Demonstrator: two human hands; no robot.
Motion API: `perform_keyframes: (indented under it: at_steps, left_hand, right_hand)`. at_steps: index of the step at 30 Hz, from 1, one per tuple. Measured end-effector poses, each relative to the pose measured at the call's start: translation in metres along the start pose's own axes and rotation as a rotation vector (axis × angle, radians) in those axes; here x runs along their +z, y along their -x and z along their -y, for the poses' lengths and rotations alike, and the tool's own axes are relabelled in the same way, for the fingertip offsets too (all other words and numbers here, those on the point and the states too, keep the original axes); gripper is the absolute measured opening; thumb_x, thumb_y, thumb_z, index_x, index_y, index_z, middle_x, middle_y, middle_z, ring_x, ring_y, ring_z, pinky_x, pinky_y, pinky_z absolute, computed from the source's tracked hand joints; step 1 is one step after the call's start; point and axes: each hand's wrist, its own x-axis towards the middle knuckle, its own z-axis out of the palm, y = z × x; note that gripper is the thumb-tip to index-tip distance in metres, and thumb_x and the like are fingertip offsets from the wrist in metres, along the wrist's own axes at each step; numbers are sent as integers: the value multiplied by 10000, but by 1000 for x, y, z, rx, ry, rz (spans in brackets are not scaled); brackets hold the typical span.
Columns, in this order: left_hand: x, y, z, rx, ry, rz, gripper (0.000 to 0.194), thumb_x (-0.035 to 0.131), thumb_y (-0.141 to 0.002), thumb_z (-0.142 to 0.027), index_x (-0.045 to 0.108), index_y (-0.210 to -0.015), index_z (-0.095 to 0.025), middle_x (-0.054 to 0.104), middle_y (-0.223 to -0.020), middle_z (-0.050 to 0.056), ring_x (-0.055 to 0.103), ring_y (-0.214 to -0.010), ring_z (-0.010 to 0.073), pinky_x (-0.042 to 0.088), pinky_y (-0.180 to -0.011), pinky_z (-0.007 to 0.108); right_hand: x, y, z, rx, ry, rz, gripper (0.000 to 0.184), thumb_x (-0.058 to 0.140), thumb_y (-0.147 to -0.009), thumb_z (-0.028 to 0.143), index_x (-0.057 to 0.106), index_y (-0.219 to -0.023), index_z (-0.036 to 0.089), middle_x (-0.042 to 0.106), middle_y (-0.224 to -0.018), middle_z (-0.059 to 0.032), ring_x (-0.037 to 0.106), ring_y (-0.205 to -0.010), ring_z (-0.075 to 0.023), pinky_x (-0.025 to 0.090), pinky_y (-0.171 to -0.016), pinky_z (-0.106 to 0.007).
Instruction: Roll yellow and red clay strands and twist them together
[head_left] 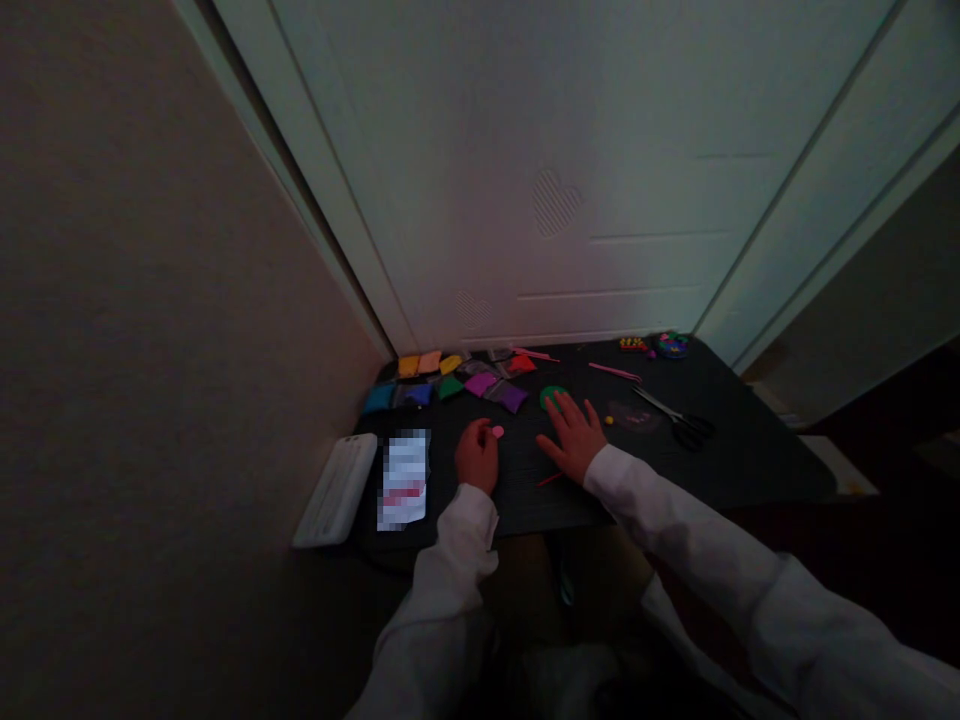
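My left hand (478,458) rests on the dark table with its fingers curled closed. A small pink disc (498,432) is right at its fingertips; whether the fingers grip it or only touch it I cannot tell. Fingers spread, my right hand (577,440) reaches over a flat round green piece (553,397), its fingertips covering the near part. Beneath the right wrist a thin red stick (550,480) pokes out. A small yellow ball (609,420) lies right of that hand, beside a clear plastic piece (636,417).
Several coloured packets (450,387) line the back left. Scissors (679,418) and a pink tool (615,372) lie to the right, with a colourful round item (672,345) behind. A white printed packet (405,480) and a white device (337,490) are at left. A white panel (555,250) borders the back.
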Motion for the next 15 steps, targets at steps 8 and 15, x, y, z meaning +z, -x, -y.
perform_keyframes:
  at_steps: [8,15]
  left_hand:
    - [1,1,-2,7,1,-12,237,399,-752,-249,517,-947,-186,592,-860,40,554,-783,135,441,-709,275]
    - [1,1,-2,0,17,3,248,397,-754,-254,513,-962,-183,590,-865,43,553,-792,141,441,-715,282]
  right_hand:
    - [25,10,32,-128,-41,85,660,171,-771,581,204,-1292,177,221,-1350,-89,142,-1239,-211,47,-987,-433]
    - [19,30,30,-149,-42,91,658,170,-771,584,218,-1288,179,228,-1347,-91,138,-1241,-208,43,-988,-435]
